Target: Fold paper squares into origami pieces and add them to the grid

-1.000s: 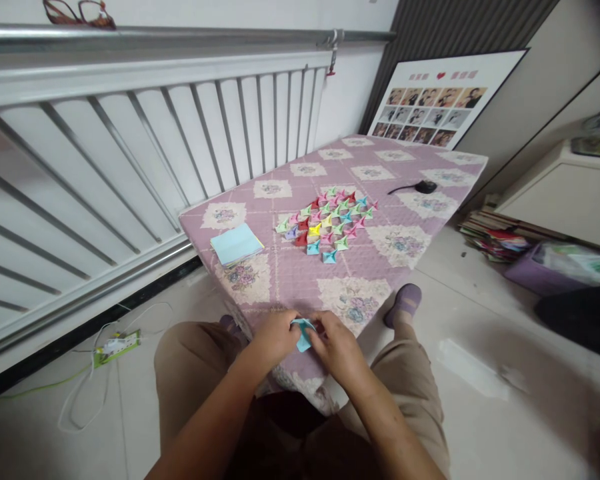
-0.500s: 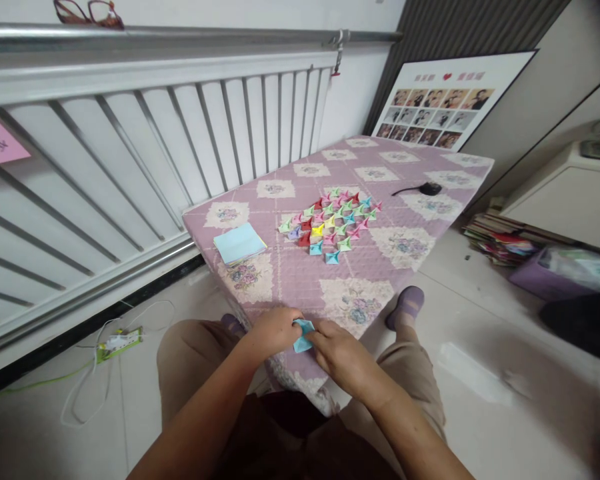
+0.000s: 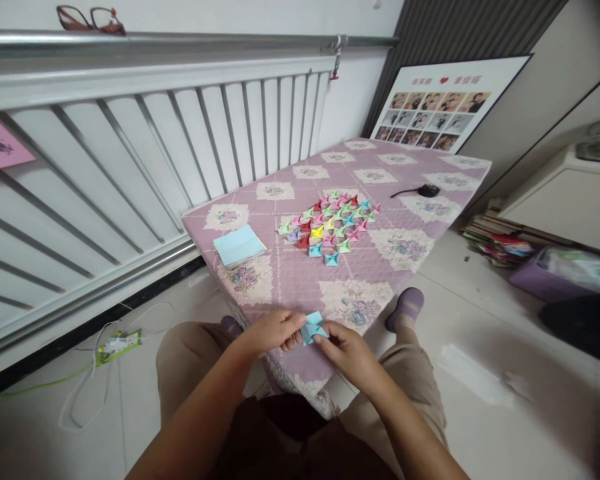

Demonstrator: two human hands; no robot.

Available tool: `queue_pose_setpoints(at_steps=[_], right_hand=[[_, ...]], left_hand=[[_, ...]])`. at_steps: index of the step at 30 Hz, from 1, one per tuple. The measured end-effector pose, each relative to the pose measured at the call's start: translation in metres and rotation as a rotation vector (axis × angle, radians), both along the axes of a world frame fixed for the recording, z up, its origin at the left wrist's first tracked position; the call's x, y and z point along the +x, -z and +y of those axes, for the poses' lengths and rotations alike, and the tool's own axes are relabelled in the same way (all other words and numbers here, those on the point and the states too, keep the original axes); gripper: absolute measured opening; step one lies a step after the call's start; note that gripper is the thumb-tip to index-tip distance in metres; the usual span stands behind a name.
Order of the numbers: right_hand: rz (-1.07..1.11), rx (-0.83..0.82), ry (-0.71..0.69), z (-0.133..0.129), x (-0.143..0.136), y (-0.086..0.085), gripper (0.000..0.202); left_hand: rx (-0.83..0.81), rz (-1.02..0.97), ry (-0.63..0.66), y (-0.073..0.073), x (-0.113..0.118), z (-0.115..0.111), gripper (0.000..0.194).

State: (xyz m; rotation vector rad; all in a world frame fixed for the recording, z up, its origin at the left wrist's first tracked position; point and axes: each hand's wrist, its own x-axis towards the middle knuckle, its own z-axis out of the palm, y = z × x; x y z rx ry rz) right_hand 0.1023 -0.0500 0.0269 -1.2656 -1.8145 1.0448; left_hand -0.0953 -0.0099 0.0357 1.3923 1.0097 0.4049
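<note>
A light blue piece of folded paper [image 3: 313,327] is held between both hands above the near corner of the table. My left hand [image 3: 277,330] pinches its left side, fingers curled. On its right side, my right hand [image 3: 343,348] grips an edge between thumb and fingers. Beyond the hands, several small folded paper pieces [image 3: 329,225] in red, pink, green, yellow, purple and blue stand in slanting rows on the cloth. A stack of square paper sheets [image 3: 240,245], light blue on top, lies at the table's left.
A patterned pink cloth covers the table [image 3: 300,283]. A black object with a cord [image 3: 429,191] lies at the right. Behind are a white radiator [image 3: 180,133] and a photo board [image 3: 445,103]. A power strip [image 3: 119,345] is on the floor at left.
The blue paper has opened out between the hands and shows raised flaps. My right hand has turned and moved slightly right; my left hand still pinches the left side.
</note>
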Motion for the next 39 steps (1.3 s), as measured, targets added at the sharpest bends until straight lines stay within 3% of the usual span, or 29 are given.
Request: queue_pose_setpoints(at_steps=[10,18,24,31,39], right_hand=[[0.177,-0.157,0.112,0.005,0.0,0.008,0.028],[0.197,-0.187,0.143,0.005,-0.003,0.01,0.031],[0.202,-0.197,0.17,0.004,-0.003,0.015,0.029],[0.234,-0.221,0.186,0.006,-0.004,0.02,0.03],[0.352,-0.288,0.192,0.004,-0.007,0.018,0.029]], left_hand=[[-0.076,-0.132,-0.145,0.016,0.009,-0.012,0.032],[-0.044,-0.068,-0.199,0.008,0.016,-0.016,0.021],[-0.01,-0.076,-0.196,0.015,0.019,-0.017,0.017],[-0.033,-0.029,-0.202,0.011,0.022,-0.019,0.012],[0.053,-0.003,-0.198,0.016,0.023,-0.02,0.009]])
